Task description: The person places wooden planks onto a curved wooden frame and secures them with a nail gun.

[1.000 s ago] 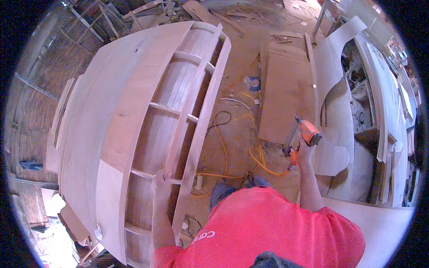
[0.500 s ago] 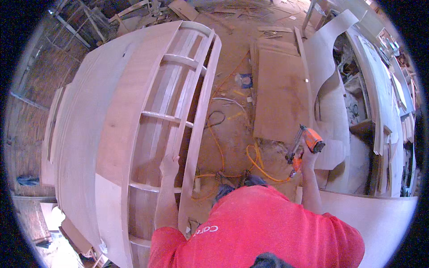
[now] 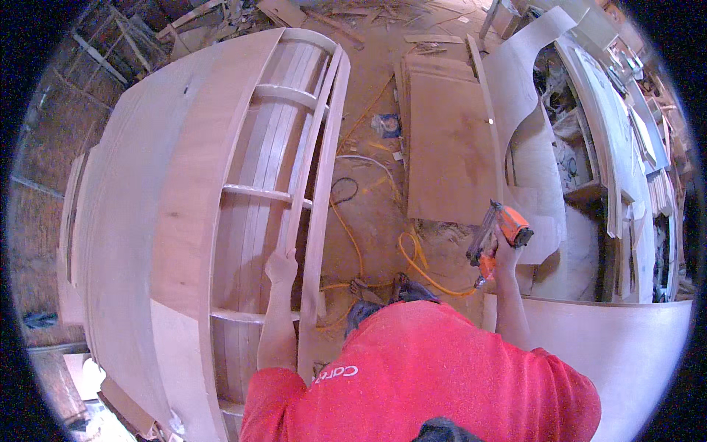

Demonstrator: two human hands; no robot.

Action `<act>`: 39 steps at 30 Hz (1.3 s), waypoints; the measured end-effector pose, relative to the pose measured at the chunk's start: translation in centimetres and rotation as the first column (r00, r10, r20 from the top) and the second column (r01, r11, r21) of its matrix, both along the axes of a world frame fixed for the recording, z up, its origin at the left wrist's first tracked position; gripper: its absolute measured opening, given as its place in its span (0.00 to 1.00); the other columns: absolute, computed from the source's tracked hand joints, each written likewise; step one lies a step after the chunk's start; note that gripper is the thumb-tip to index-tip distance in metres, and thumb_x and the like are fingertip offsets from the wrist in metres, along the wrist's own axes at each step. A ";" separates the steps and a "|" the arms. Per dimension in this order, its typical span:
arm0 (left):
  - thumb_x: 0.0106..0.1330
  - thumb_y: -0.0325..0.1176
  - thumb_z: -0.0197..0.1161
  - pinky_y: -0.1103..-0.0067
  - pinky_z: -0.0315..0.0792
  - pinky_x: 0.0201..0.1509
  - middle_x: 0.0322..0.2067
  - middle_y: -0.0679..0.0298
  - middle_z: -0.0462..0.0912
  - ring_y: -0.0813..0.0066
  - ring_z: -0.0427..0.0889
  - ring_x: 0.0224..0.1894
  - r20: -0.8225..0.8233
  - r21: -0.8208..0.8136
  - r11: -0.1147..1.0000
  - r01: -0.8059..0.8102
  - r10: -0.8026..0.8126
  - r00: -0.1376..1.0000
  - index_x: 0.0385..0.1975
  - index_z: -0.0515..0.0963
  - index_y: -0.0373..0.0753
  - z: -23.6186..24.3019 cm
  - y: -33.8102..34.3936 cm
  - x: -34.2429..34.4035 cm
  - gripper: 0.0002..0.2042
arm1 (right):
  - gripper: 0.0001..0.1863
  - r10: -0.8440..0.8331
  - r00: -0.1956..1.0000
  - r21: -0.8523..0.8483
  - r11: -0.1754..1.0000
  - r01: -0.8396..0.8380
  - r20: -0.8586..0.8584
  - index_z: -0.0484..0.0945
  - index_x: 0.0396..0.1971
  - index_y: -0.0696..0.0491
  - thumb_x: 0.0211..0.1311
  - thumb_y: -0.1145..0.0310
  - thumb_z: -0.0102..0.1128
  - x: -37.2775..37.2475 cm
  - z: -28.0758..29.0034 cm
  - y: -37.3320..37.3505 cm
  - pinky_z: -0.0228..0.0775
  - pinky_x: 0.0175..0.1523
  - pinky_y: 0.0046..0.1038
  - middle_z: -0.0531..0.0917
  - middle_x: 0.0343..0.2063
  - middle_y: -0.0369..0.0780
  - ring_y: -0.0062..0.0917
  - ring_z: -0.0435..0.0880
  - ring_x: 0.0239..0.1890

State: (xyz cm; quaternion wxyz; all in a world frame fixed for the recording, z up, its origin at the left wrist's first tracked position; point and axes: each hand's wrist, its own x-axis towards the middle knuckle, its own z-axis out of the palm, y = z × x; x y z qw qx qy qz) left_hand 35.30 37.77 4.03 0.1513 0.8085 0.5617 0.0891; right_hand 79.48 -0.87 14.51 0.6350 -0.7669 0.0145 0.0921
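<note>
A long curved wooden frame (image 3: 217,221) with several cross ribs lies on the left, its top partly covered with thin panels. My left hand (image 3: 281,267) reaches over its open side, fingers closed around the near end of a narrow wooden strip (image 3: 300,195) that runs lengthwise across the ribs. Beside that strip, an outer rail (image 3: 322,206) follows the frame's right edge. On the right, my right hand (image 3: 506,252) grips an orange and black nail gun (image 3: 509,224) by its handle, held up away from the frame.
A yellow-orange air hose (image 3: 434,287) loops across the dusty floor near my feet. Stacked brown boards (image 3: 445,147) lie ahead, with a bent pale sheet (image 3: 519,81) beside them. At lower right stands a large white panel (image 3: 611,361). Scrap wood litters the far floor.
The whole view has shifted slightly, so the frame and boards appear farther left. My left hand stays on the strip; the nail gun is still in my right hand.
</note>
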 end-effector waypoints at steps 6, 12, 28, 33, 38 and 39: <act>0.67 0.52 0.61 0.54 0.76 0.44 0.33 0.45 0.85 0.42 0.84 0.38 -0.075 -0.026 0.999 -0.025 0.023 0.997 0.31 0.84 0.32 -0.1 -0.1 1.4 0.23 | 0.13 0.046 0.999 0.119 0.992 -0.048 0.018 0.77 0.43 0.54 0.59 0.75 0.69 -0.2 -1.9 0.1 0.72 0.30 0.23 0.80 0.32 0.31 0.17 0.77 0.26; 0.67 0.53 0.62 0.54 0.77 0.45 0.33 0.46 0.85 0.44 0.85 0.40 -0.106 -0.096 0.992 -0.077 0.067 0.992 0.31 0.83 0.32 -1.2 0.7 2.1 0.23 | 0.08 0.073 0.997 0.023 0.997 -0.074 0.028 0.78 0.36 0.51 0.61 0.71 0.70 -0.1 -4.2 0.4 0.64 0.19 0.21 0.75 0.19 0.28 0.14 0.70 0.14; 0.64 0.53 0.61 0.55 0.76 0.44 0.36 0.50 0.85 0.44 0.84 0.42 -0.107 -0.261 0.963 -0.065 0.038 0.994 0.35 0.79 0.43 -2.9 -0.6 3.5 0.18 | 0.09 0.082 0.992 0.025 0.996 -0.085 0.094 0.79 0.40 0.51 0.62 0.71 0.69 -2.9 -0.4 3.1 0.61 0.18 0.19 0.74 0.21 0.27 0.12 0.69 0.15; 0.63 0.47 0.64 0.55 0.76 0.46 0.37 0.50 0.85 0.47 0.84 0.44 -0.128 -0.267 0.960 -0.088 0.055 0.990 0.35 0.77 0.40 -2.2 -0.8 3.7 0.15 | 0.09 0.101 0.987 0.051 0.993 -0.108 0.127 0.77 0.37 0.51 0.62 0.72 0.69 -1.0 -3.1 2.1 0.63 0.19 0.19 0.73 0.20 0.28 0.12 0.69 0.16; 0.61 0.47 0.65 0.54 0.76 0.45 0.37 0.50 0.85 0.45 0.84 0.43 -0.001 -0.268 0.964 -0.001 0.000 1.000 0.37 0.75 0.40 -2.2 -0.8 3.4 0.17 | 0.11 0.135 0.983 -0.082 0.989 -0.125 0.125 0.76 0.41 0.51 0.61 0.72 0.69 -0.4 -2.7 3.4 0.66 0.22 0.19 0.73 0.20 0.28 0.12 0.71 0.17; 0.61 0.47 0.65 0.54 0.76 0.45 0.37 0.50 0.85 0.45 0.84 0.43 -0.002 -0.271 0.962 -0.011 0.011 1.000 0.37 0.75 0.40 -2.2 -0.8 3.2 0.17 | 0.12 0.145 0.972 -0.121 0.985 -0.124 0.185 0.76 0.42 0.51 0.61 0.72 0.69 -0.2 -2.7 4.3 0.66 0.23 0.19 0.73 0.20 0.28 0.12 0.71 0.17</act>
